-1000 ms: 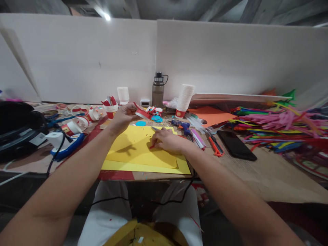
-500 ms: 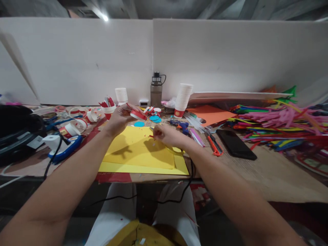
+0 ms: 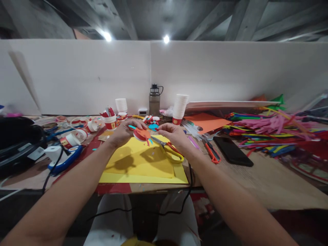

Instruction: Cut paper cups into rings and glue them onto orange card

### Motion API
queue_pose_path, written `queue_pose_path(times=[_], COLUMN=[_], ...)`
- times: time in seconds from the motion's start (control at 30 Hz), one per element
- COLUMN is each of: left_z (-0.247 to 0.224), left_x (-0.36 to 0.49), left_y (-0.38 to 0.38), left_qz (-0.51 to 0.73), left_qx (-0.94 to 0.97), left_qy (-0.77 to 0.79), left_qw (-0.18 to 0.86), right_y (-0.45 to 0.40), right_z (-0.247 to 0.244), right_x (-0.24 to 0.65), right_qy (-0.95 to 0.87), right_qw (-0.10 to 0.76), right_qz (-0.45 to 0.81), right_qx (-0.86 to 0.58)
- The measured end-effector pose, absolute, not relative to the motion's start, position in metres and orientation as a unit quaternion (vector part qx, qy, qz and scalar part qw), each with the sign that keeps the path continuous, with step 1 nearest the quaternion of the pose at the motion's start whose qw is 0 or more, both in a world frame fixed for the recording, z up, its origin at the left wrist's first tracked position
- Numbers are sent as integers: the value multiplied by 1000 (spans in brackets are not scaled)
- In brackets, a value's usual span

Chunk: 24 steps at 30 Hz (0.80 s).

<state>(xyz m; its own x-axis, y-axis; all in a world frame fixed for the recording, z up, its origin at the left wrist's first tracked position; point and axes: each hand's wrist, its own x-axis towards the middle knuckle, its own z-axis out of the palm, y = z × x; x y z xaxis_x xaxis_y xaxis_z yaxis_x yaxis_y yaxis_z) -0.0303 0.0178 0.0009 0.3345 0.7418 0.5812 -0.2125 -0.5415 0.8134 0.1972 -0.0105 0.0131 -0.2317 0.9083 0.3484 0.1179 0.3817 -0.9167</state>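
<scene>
- The left hand (image 3: 124, 132) had its grip closed on an orange, red and white paper piece (image 3: 142, 134), above the yellow sheets (image 3: 148, 169).
- The right hand (image 3: 171, 132) was near the piece, fingertips drawn together; anything in its grip could not be told.
- Scissors (image 3: 163, 144) lay below it.

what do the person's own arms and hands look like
The left arm and right arm are bare as far as they show, with no sleeves in view. The left hand and right hand wear no gloves, and no watch or bracelet shows.
</scene>
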Motion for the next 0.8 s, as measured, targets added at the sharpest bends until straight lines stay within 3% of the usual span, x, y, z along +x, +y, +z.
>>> queue_pose_path(times=[0.2,0.37,0.8], left_z=[-2,-1,-3], left_x=[-27,-27,-27], left_y=[16,15,17], left_qz=[525,516,538], left_qx=[705,702,682], left_qy=[189,194,193], left_qw=[437,451,456], right_y=[-21,-30,-29], right_z=[12,13,5], right_x=[194,192,191], right_qy=[-733,-798,-825], right_qw=[534,514,506], right_qz=[243,98,9], right_qx=[-344,-298,-252])
